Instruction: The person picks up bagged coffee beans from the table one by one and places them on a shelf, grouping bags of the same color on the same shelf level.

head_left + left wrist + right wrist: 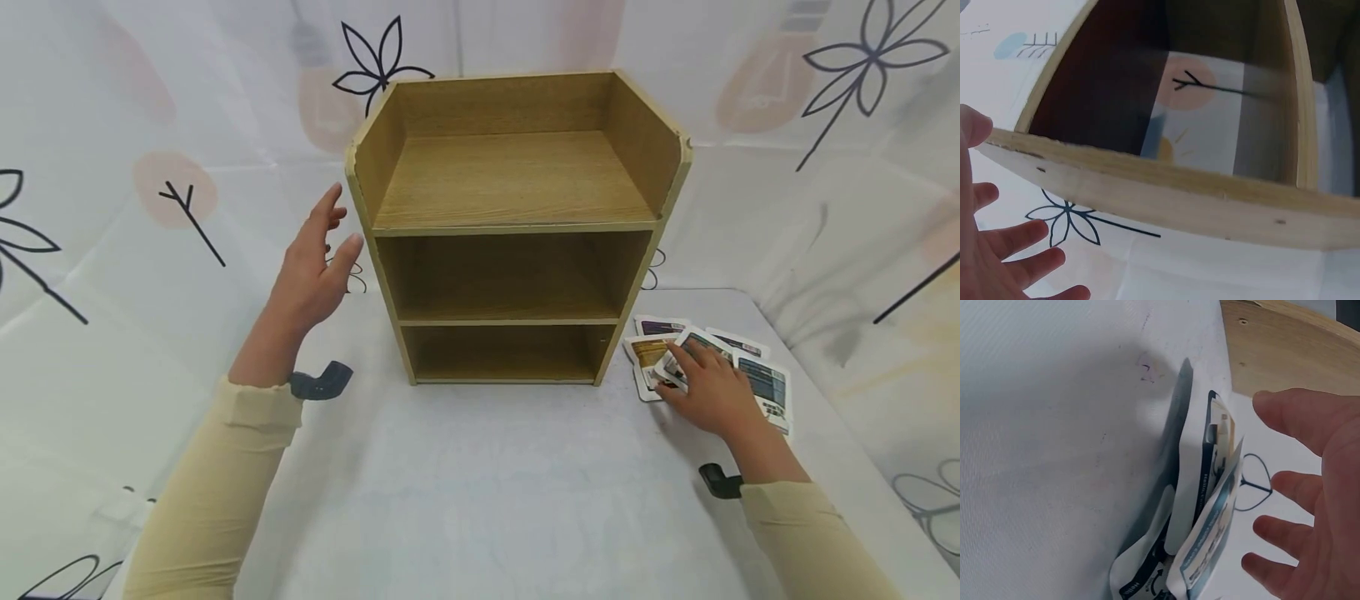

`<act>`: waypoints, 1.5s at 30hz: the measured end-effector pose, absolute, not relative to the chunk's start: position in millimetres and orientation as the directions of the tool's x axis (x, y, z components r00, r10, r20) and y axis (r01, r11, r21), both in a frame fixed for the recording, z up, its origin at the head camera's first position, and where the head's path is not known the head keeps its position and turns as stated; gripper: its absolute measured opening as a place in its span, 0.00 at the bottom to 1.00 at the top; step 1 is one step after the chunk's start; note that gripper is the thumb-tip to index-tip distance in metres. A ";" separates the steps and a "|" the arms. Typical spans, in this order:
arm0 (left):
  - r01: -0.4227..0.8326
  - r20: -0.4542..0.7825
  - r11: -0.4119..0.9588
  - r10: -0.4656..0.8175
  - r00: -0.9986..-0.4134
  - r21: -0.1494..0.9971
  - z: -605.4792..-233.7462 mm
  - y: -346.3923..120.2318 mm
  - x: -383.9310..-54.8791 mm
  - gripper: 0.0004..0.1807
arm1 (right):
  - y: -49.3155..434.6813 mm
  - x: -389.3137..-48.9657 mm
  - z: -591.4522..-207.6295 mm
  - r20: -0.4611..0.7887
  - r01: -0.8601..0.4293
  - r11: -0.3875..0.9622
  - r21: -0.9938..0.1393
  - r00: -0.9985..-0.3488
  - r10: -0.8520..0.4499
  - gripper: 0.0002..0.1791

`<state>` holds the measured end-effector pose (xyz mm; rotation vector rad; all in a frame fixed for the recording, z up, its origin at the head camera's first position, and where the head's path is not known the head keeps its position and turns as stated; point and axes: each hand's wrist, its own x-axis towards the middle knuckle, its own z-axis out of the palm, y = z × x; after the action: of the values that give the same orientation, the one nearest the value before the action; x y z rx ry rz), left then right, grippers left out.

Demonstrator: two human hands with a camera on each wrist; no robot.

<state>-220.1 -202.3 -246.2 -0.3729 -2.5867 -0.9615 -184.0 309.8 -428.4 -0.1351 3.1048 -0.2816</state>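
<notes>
A wooden shelf unit [510, 225] with three levels stands on the white-covered table. Just off its left side, my left hand [311, 267] is raised with fingers extended, holding nothing. In the left wrist view the spread fingers of that hand [1010, 256] are beside the unit's wooden side edge [1147, 169]. Flat printed packets [765, 387] lie overlapping at the unit's right. My right hand [712, 392] hovers over or rests on them; the head view cannot settle contact. In the right wrist view, its spread fingers [1288, 537] appear apart from a tilted packet [1210, 531].
Behind the unit hangs a white sheet [240, 100] printed with flowers and soft shapes. The tabletop [480, 483] stretches in front of the unit. Dark wrist mounts [322, 382] sit at both cuffs.
</notes>
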 end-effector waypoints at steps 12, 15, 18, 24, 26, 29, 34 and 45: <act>0.376 0.410 0.651 0.108 -0.905 0.659 -235.0 -191.5 -222.6 0.36 | 312.8 -185.3 -436.1 -0.099 -0.011 0.976 -0.217 -0.995 -0.033 0.42; 0.384 0.419 0.633 0.102 -0.902 0.672 -231.9 -189.3 -224.7 0.35 | 313.9 -185.5 -438.3 -0.094 -0.007 0.978 -0.206 -0.995 -0.027 0.41; 0.393 0.429 0.623 0.100 -0.898 0.676 -228.7 -186.8 -226.9 0.36 | 315.2 -185.8 -440.2 -0.090 -0.006 0.981 -0.193 -0.996 -0.024 0.41; 0.377 0.413 0.617 0.091 -0.906 0.691 -222.6 -180.9 -229.7 0.38 | 314.8 -186.0 -441.8 -0.090 0.002 0.983 -0.181 -0.996 -0.015 0.39; 0.375 0.411 0.615 0.089 -0.907 0.694 -220.9 -179.4 -230.4 0.38 | 314.0 -185.7 -441.7 -0.088 0.002 0.984 -0.175 -0.996 -0.014 0.38; 0.393 0.427 0.616 0.100 -0.899 0.683 -219.0 -178.3 -232.1 0.39 | 313.1 -185.1 -441.2 -0.091 0.001 0.986 -0.164 -0.996 -0.014 0.38; 0.429 0.451 0.615 0.131 -0.883 0.661 -216.2 -178.1 -234.5 0.40 | 312.9 -186.0 -441.9 -0.086 -0.010 0.989 -0.150 -0.996 -0.023 0.36; 0.406 0.415 0.620 0.140 -0.899 0.671 -210.1 -178.1 -237.7 0.41 | 310.3 -187.3 -438.6 0.016 -0.099 0.989 -0.110 -0.995 -0.098 0.29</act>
<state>-237.7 -178.1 -210.1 -0.4404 -2.5241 -1.1632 -187.3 310.3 -438.6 -0.1552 3.1435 -0.1742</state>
